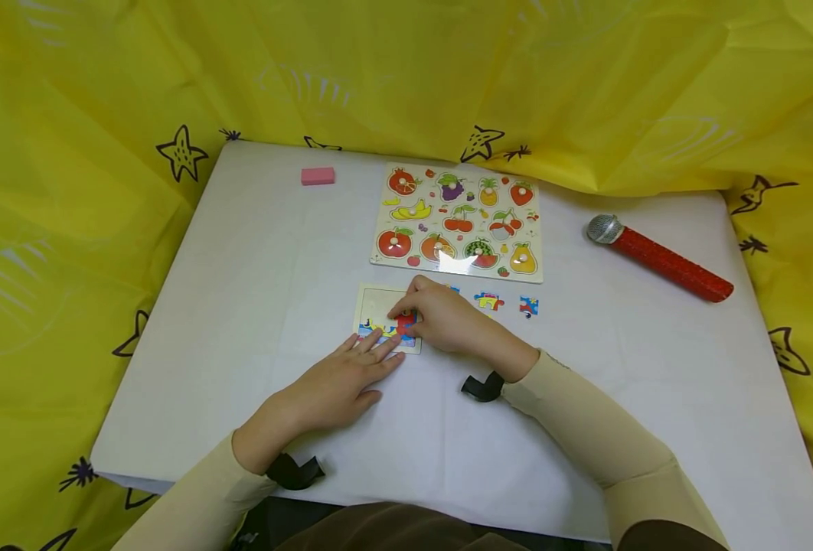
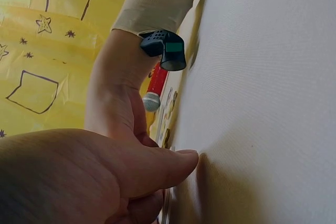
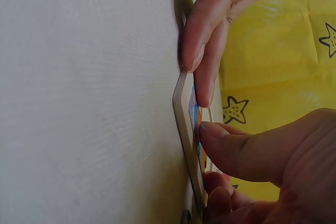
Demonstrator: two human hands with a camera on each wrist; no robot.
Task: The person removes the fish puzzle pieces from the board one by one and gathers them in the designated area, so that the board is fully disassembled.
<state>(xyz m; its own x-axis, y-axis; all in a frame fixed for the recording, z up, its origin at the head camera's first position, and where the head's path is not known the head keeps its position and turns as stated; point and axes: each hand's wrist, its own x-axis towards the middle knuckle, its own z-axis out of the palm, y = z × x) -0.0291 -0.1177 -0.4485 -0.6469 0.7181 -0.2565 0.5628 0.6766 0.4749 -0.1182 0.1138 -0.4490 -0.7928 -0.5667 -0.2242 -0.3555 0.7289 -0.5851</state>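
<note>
A small wooden jigsaw tray (image 1: 379, 297) lies in front of me, its lower part filled with blue, yellow and red pieces. Spread across its lower left part are the straight fingers of my left hand (image 1: 341, 383). My right hand (image 1: 451, 317) is over the tray's right side, thumb and fingers around a red puzzle piece (image 1: 406, 324) that they pinch and partly cover. In the right wrist view, the right thumb (image 3: 226, 148) lies against the pieces near the tray's edge (image 3: 181, 114). The left wrist view shows the left thumb (image 2: 163, 171) extended near the white cloth.
Loose jigsaw pieces (image 1: 489, 301) lie right of the tray, one more (image 1: 528, 306) farther right. Behind stands a fruit peg puzzle board (image 1: 458, 222). A pink block (image 1: 318, 176) is at back left; a red microphone (image 1: 668, 260) lies at right. Yellow curtains (image 1: 406, 76) surround the table.
</note>
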